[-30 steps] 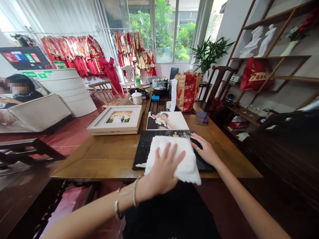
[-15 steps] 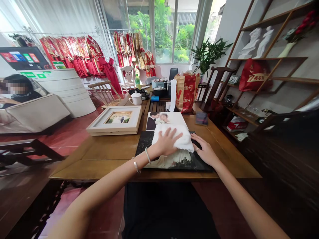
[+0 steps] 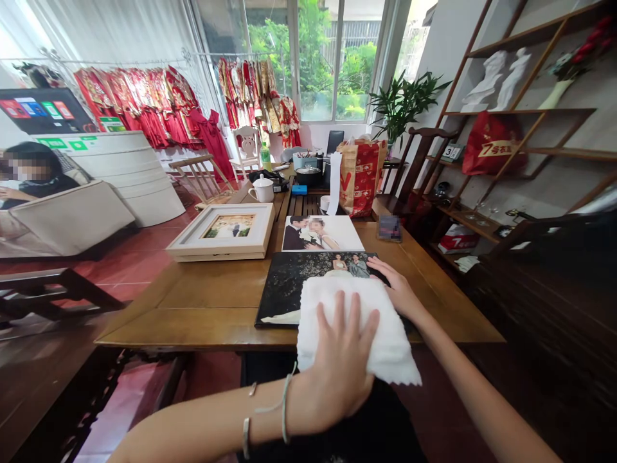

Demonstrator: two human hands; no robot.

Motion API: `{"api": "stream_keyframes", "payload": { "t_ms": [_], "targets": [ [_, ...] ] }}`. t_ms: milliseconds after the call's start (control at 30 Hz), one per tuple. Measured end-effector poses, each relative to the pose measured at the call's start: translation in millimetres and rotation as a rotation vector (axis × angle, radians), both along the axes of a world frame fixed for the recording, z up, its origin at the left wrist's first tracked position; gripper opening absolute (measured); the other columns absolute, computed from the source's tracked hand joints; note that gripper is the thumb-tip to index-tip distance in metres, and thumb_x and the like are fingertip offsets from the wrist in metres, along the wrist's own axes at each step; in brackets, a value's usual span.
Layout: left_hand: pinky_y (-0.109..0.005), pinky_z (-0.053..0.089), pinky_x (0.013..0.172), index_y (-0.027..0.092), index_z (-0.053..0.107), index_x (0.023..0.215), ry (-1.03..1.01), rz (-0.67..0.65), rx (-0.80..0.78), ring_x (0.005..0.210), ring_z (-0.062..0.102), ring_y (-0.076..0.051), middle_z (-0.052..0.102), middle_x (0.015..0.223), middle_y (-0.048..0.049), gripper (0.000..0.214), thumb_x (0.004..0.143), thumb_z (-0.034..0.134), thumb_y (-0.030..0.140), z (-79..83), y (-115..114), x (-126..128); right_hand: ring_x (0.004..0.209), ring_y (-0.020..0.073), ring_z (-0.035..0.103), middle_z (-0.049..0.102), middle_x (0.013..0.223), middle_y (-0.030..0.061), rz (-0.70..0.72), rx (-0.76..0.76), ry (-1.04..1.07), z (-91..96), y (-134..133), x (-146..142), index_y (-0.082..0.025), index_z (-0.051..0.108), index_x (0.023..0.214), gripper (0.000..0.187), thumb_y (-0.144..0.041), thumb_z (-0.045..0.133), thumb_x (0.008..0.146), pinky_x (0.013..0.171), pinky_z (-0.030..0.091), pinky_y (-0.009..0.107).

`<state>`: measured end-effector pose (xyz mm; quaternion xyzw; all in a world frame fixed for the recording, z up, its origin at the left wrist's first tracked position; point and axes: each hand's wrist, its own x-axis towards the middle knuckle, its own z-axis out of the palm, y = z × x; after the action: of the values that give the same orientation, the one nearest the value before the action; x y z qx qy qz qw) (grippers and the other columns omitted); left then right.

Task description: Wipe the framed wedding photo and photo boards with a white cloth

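My left hand [image 3: 343, 344] lies with fingers spread on top of a white cloth [image 3: 385, 350]; its thumb is hard to make out. The cloth covers the lower right part of a dark photo panel [image 3: 284, 286] and hangs past the table's front edge. The panel lies flat and shows a couple and a pale dress against black. My right hand [image 3: 398, 289] rests at the panel's upper right edge, fingers stretched over it. Just behind, a paler photo print [image 3: 332, 235] of a couple lies flat.
A pale framed picture [image 3: 222, 231] lies left on the wooden table [image 3: 193, 302]. Behind stand a lidded white mug [image 3: 263, 190], a blue box [image 3: 299, 190] and a red-and-brown paper bag [image 3: 361, 177]. At the right is a small dark card [image 3: 389, 228]. A person [image 3: 38, 173] sits far left.
My left hand has slid the cloth toward me, from the panel's far edge to over the table's front edge. The panel's upper part and the print are uncovered. My right hand stays nearly still.
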<state>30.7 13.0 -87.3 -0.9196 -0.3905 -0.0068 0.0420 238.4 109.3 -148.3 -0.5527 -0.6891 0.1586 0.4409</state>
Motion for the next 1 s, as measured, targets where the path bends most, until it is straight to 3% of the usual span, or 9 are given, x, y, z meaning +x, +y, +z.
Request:
{"api": "stream_keyframes", "payload": {
  "t_ms": [133,267,500,600,700,833,1000],
  "targets": [
    [-0.07,0.024,0.099,0.019,0.018,0.148,0.008,0.01,0.042,0.137,0.011,-0.046,0.015,0.152,-0.0197,0.085,0.079,0.056,0.05,0.1,-3.8,9.3,0.132,0.0243,0.042,0.056,0.134,0.0074,0.014,-0.027,0.121,5.7,-0.5,-2.1,-0.025,0.062,0.117,0.038,-0.042,0.046,0.088,0.111,0.03,0.047],
    [-0.067,0.029,0.096,0.018,0.02,0.148,0.044,0.04,0.077,0.136,0.016,-0.047,0.021,0.151,-0.0193,0.083,0.081,0.054,0.053,4.8,10.3,24.4,0.133,0.022,0.041,0.053,0.138,0.0054,0.013,-0.006,0.248,14.3,-5.3,-2.3,-0.025,0.06,0.12,0.039,-0.042,0.044,0.089,0.113,0.027,0.042],
    [-0.067,0.033,0.092,0.018,0.026,0.146,0.067,0.131,0.061,0.133,0.024,-0.047,0.025,0.149,-0.0218,0.073,0.085,0.053,0.047,11.2,70.4,44.0,0.119,0.0258,0.055,0.061,0.127,0.0093,-0.055,-0.027,0.27,0.4,-6.8,3.0,-0.02,0.06,0.12,0.04,-0.034,0.044,0.086,0.102,0.04,0.045],
    [-0.064,0.033,0.094,0.021,0.027,0.146,0.051,0.053,0.079,0.133,0.024,-0.044,0.027,0.149,-0.0187,0.072,0.084,0.055,0.045,10.7,97.9,39.0,0.118,0.0261,0.055,0.062,0.126,0.0083,-0.101,0.008,0.177,-2.3,-8.6,0.7,-0.021,0.061,0.12,0.041,-0.028,0.045,0.083,0.102,0.04,0.045],
    [-0.06,0.033,0.096,0.025,0.026,0.145,0.018,-0.044,0.109,0.133,0.025,-0.039,0.027,0.149,-0.0146,0.07,0.083,0.055,0.04,9.5,110.4,27.9,0.12,0.0247,0.054,0.061,0.127,0.0071,-0.11,0.036,0.12,0.5,-11.3,-2.8,-0.023,0.061,0.119,0.039,-0.028,0.043,0.085,0.104,0.038,0.045],
    [-0.061,0.033,0.095,0.024,0.028,0.143,0.026,-0.049,0.074,0.133,0.025,-0.039,0.027,0.148,-0.0147,0.068,0.082,0.055,0.035,10.7,96.1,14.3,0.124,0.0243,0.051,0.058,0.131,0.008,-0.077,0.036,0.066,2.3,-11.1,-3.2,-0.022,0.063,0.117,0.038,-0.027,0.043,0.085,0.107,0.035,0.044],
    [-0.065,0.029,0.098,0.022,0.022,0.146,0.065,-0.09,-0.008,0.136,0.016,-0.043,0.019,0.152,-0.0167,0.075,0.08,0.055,0.035,14.8,42.4,-4.0,0.126,0.025,0.049,0.056,0.133,0.0076,-0.059,0.018,0.026,-1.3,-3.3,0.3,-0.023,0.065,0.115,0.036,-0.028,0.045,0.084,0.108,0.034,0.047]
  ]
}}
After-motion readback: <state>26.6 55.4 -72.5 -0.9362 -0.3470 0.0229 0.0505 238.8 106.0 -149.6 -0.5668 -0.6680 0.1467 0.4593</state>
